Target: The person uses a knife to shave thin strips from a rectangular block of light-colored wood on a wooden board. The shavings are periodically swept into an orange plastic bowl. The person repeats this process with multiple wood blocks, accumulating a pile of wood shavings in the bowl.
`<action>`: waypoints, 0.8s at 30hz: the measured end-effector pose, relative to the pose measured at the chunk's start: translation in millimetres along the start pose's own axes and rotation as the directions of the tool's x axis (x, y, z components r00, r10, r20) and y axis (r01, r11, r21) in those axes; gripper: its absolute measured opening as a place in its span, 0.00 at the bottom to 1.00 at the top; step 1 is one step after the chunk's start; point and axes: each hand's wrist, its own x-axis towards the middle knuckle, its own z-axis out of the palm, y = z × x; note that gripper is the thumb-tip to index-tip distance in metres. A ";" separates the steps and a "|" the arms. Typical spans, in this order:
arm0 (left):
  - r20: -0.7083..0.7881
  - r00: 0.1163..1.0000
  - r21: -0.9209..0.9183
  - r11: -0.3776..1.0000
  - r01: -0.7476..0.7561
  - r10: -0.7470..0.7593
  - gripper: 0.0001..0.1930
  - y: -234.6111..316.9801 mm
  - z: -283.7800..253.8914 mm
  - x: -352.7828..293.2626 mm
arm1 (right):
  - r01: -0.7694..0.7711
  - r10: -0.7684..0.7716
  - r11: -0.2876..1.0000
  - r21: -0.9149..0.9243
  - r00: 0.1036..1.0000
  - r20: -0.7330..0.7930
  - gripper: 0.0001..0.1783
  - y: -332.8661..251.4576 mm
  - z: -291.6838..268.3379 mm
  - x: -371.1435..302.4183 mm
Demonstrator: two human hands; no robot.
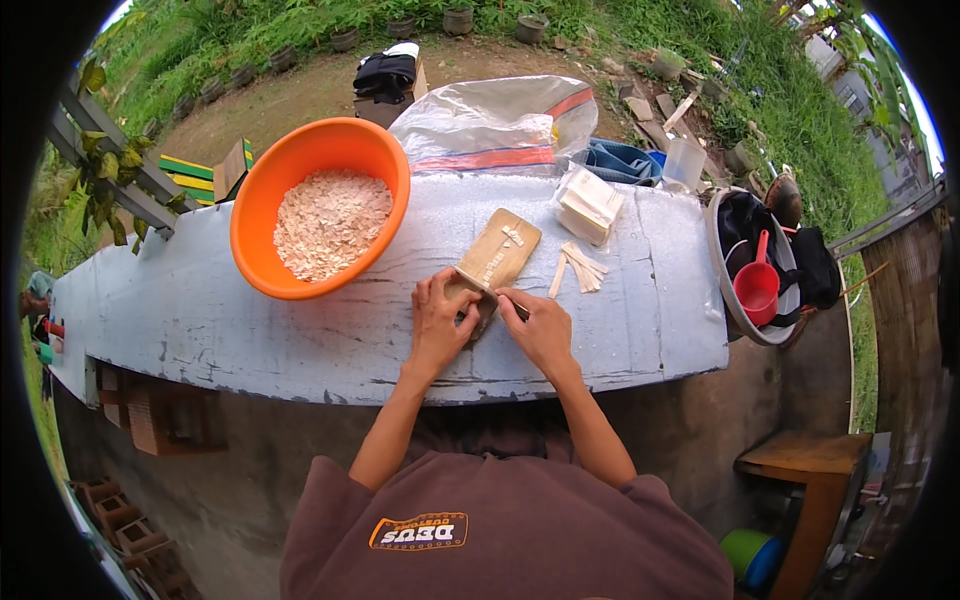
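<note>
A small wooden board lies tilted on the table, with short cut white pieces along it. Across its near part runs a thin straight edge, perhaps a blade or a guide. My left hand is at the board's near left side, its fingers curled on that edge; what they pinch is too small to tell. Opposite it, my right hand is closed around a slim dark tool, mostly hidden by the fingers. Pale flat strips lie fanned out just right of the board.
An orange basin of white chips stands left. A clear pack of pale strips and a large plastic bag lie at the back. On the right, a grey tub holds a red dipper. The table's front edge is close to me.
</note>
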 end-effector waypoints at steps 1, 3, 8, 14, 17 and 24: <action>0.001 1.000 0.001 1.000 -0.001 0.001 0.08 -0.3 0.1 -0.4 | -0.004 0.004 1.000 -0.007 1.000 0.003 0.14 0.4 -2.9 -3.1; 0.006 1.000 0.004 1.000 -0.003 0.003 0.08 -0.8 -0.7 -0.7 | -0.012 0.012 1.000 -0.018 1.000 0.009 0.14 1.5 -6.2 -8.2; -0.009 1.000 0.000 1.000 -0.020 0.020 0.08 0.4 -1.3 0.5 | 0.022 -0.022 1.000 0.021 0.999 -0.031 0.14 7.9 7.8 -4.9; -0.016 1.000 0.001 1.000 -0.010 0.010 0.07 -0.7 -0.2 0.0 | 0.068 -0.066 0.997 0.036 0.996 -0.053 0.14 -7.3 19.9 8.2; -0.032 0.999 -0.019 1.000 0.005 -0.006 0.07 -3.7 3.1 0.1 | 0.035 -0.033 0.999 0.038 0.999 -0.040 0.14 -3.4 14.9 3.3; -0.085 0.996 -0.051 0.999 0.003 -0.008 0.06 -4.5 5.3 -1.0 | 0.027 -0.026 0.998 0.048 0.999 -0.021 0.15 1.0 5.9 -14.4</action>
